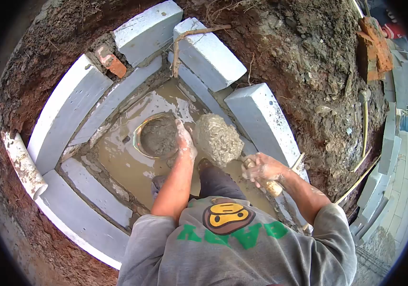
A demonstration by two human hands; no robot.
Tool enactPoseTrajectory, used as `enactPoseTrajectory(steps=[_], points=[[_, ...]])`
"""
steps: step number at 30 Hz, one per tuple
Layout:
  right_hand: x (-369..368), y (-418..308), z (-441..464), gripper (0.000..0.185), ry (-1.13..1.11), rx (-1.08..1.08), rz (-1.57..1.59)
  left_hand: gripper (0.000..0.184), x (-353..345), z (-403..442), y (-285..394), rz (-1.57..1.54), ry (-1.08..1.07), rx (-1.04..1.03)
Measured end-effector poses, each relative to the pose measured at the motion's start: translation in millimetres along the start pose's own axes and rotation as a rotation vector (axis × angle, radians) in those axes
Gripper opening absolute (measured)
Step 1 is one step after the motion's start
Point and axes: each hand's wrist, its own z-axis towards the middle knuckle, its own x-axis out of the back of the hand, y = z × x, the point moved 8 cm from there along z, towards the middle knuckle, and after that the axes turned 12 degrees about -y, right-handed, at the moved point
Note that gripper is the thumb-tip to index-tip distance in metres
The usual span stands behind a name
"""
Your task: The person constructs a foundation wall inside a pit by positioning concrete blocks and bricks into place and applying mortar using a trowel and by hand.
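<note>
My right hand is wrapped round the wooden handle of a trowel, whose blade is hidden under a thick heap of wet grey mortar. My left hand, smeared with mortar, is at the right rim of a round bucket and appears to grip it; its fingertips are partly hidden. More grey mortar fills the bucket, which stands in muddy water. The loaded trowel is just right of my left hand, above the water.
Pale blocks in stepped courses surround the muddy pit floor. A root crosses the upper blocks. A white pipe juts in at left. Broken bricks and a hammer-like tool lie on the earth bank at right.
</note>
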Motion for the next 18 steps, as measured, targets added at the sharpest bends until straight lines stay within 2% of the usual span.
enactPoseTrajectory(steps=[1,3,5,7,9,10,13,14,18], points=[[9,-4,-31,0.023,0.010,0.086,0.100,0.080,-31,27,-17,-0.008,-0.134,0.061],[26,-40,-100,0.026,0.101,-0.044,0.045,0.091,-143,-52,24,0.036,-0.048,-0.034],[43,-71,-143,0.026,0.144,-0.125,-0.003,0.098,-173,-10,5,-0.077,-0.048,0.026],[60,-102,-168,0.023,0.234,-0.173,-0.036,0.097,-207,-19,19,-0.089,-0.066,0.015],[78,-131,-176,0.023,0.285,-0.301,-0.181,0.094,-227,-17,29,-0.125,-0.038,-0.060],[85,-141,-173,0.025,0.284,-0.319,-0.185,0.089,-232,-16,30,-0.139,-0.008,-0.048],[113,-154,-160,0.028,0.274,-0.339,-0.210,0.086,-239,5,34,-0.194,-0.093,-0.225],[123,-152,-157,0.028,0.272,-0.335,-0.187,0.083,-241,3,30,-0.247,-0.100,-0.160],[127,-161,-164,0.030,0.242,-0.304,-0.115,0.083,-239,10,22,-0.311,-0.110,-0.190]])
